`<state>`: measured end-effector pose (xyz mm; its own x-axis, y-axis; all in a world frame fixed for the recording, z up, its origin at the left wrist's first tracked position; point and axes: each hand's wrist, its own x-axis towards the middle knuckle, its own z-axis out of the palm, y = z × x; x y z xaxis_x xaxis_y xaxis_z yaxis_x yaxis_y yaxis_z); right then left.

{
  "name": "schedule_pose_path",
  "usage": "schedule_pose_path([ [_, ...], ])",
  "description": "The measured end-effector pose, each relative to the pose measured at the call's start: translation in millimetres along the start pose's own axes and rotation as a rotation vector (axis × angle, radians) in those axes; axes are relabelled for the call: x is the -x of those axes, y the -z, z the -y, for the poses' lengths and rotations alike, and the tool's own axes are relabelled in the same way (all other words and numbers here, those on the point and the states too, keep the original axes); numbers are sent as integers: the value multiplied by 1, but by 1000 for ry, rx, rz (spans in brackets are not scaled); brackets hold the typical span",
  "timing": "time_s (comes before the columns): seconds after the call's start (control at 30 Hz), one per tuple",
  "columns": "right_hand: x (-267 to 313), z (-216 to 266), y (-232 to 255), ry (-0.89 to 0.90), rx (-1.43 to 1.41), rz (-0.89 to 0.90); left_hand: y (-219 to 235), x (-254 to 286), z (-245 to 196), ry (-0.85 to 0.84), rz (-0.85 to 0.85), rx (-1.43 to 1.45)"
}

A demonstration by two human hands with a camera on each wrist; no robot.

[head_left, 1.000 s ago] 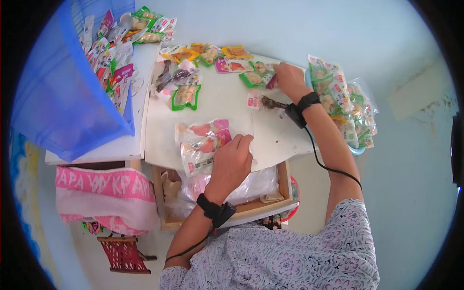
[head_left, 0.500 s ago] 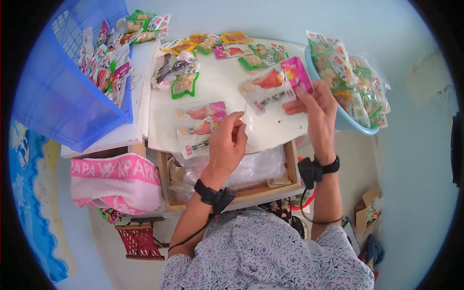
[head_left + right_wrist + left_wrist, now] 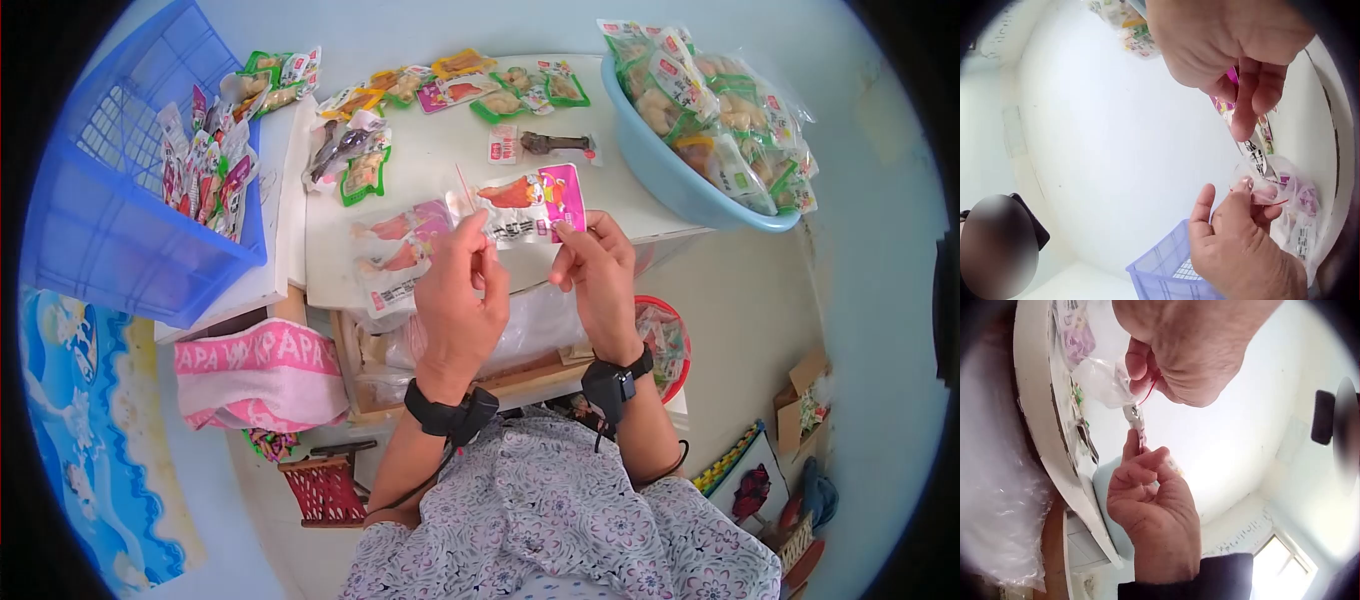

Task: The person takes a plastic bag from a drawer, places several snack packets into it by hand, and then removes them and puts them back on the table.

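The pink-and-clear plastic snack packet (image 3: pixel 527 203) now hangs above the white worktop (image 3: pixel 600 190), brought in from the far side. Left hand (image 3: pixel 458 290) and right hand (image 3: pixel 597 275) each pinch 1 lower corner; it is ready for handling.

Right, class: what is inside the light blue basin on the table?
The basin is heaped with clear snack packets, many green-edged, piled above its rim. Whatever lies under the top layer, and the basin's bottom, is covered.
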<state>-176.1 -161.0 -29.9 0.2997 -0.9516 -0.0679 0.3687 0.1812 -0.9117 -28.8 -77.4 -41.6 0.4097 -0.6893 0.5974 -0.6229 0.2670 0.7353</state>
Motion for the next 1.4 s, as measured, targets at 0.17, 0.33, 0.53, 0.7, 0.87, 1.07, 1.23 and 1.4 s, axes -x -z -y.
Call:
schedule_pose_path([
  [0.17, -5, -13, -12, -83, 13, 74, 0, -3, -3, -67, 8, -77],
  [0.33, -9, -12, -17, -80, 91, 100, 12, -19, 7, -97, -139, -127],
  [0.53, -3, -5, -15, -90, 175, 123, 15, -22, 7, -94, -157, -39],
  [0.7, -4, -20, -29, -79, 2, 123, -13, -5, -11, -215, -121, 61],
  [0.87, -11, -27, -41, -25, 5, 329, -9, -6, -13, -214, -37, 42],
  [1.07, -33, -26, -43, 7, 399, 439, 14, -3, 1, -219, -19, 4],
  [1.23, -40, -23, -43, -4, 559, 375, 70, 7, 29, -72, -202, -294],
  [1.4, -55, -30, -44, -88, 548, 357, 87, 10, 70, 276, -215, 1],
])
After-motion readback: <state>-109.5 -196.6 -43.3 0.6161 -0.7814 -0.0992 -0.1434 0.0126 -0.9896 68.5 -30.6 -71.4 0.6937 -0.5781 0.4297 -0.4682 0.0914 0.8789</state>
